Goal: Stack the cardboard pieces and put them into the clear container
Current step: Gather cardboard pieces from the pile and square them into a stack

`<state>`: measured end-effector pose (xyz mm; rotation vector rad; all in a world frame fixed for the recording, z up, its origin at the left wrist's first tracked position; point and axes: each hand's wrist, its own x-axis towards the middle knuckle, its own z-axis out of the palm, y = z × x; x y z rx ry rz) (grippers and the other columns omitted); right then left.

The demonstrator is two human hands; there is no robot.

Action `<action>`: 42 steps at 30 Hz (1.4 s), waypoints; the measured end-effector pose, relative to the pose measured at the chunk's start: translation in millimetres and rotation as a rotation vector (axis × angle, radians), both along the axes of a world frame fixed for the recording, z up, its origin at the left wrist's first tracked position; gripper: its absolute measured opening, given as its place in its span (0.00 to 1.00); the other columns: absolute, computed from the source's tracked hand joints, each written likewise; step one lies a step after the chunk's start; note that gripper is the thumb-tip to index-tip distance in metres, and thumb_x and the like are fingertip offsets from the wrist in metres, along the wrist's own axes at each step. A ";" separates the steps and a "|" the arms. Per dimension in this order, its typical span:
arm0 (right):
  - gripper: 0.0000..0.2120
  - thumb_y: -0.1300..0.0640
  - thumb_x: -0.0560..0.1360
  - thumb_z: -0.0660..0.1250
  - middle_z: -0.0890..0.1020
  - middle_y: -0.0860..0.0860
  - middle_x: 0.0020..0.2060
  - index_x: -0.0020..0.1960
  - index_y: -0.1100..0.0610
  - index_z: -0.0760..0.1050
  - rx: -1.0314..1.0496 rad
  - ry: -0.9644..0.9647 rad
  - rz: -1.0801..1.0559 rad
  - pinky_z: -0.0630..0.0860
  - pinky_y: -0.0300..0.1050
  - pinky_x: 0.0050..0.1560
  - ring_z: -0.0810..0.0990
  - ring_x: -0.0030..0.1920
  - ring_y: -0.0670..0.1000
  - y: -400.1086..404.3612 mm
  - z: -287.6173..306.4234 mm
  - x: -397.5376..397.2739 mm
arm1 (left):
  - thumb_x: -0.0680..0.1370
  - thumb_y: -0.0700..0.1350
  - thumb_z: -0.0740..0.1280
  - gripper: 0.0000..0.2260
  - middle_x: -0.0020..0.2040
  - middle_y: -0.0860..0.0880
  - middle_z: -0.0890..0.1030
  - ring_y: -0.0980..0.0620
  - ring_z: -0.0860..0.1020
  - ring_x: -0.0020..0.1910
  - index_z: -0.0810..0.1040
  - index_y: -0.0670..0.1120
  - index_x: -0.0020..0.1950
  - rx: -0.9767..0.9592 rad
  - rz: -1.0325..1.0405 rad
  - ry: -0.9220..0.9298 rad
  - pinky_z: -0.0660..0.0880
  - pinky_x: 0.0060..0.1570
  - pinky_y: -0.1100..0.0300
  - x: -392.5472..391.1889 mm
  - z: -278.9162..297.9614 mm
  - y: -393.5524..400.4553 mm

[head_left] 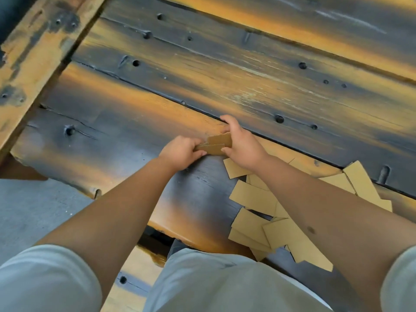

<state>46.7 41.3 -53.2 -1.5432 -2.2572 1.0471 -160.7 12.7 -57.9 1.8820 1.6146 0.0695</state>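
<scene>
A small stack of tan cardboard pieces [217, 145] is held between both hands just above the wooden table [225, 75]. My left hand [180, 152] grips the stack's left end. My right hand [242, 145] holds its right end, thumb at the front and fingers curled over the back. Several loose cardboard pieces [270, 221] lie scattered on the table under and beside my right forearm. No clear container is in view.
The table is made of dark and orange planks with bolt holes. A raised wooden beam [33, 59] runs along its left side. The table's near edge [180, 239] is close to my body, with grey floor [33, 210] at lower left.
</scene>
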 end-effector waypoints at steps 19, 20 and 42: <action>0.47 0.76 0.68 0.61 0.73 0.56 0.64 0.75 0.43 0.49 -0.008 -0.257 0.111 0.78 0.58 0.47 0.78 0.54 0.59 3.6 5.0 42.1 | 0.79 0.48 0.64 0.10 0.51 0.44 0.79 0.43 0.75 0.50 0.76 0.44 0.55 0.111 -0.144 0.094 0.73 0.45 0.53 24.0 -18.3 5.7; 0.44 0.76 0.69 0.61 0.74 0.56 0.64 0.74 0.43 0.51 0.001 -0.260 0.137 0.78 0.58 0.49 0.77 0.55 0.59 3.3 5.4 44.3 | 0.79 0.48 0.65 0.09 0.50 0.45 0.79 0.44 0.75 0.47 0.76 0.44 0.53 0.099 -0.143 0.089 0.72 0.42 0.54 23.2 -18.4 7.0; 0.34 0.65 0.69 0.72 0.58 0.51 0.64 0.67 0.51 0.58 0.248 -0.225 0.091 0.76 0.52 0.31 0.77 0.32 0.57 5.0 7.4 -10.7 | 0.79 0.43 0.63 0.03 0.50 0.44 0.78 0.41 0.76 0.48 0.72 0.46 0.52 0.030 -0.107 -0.026 0.74 0.45 0.49 -4.3 -19.3 17.9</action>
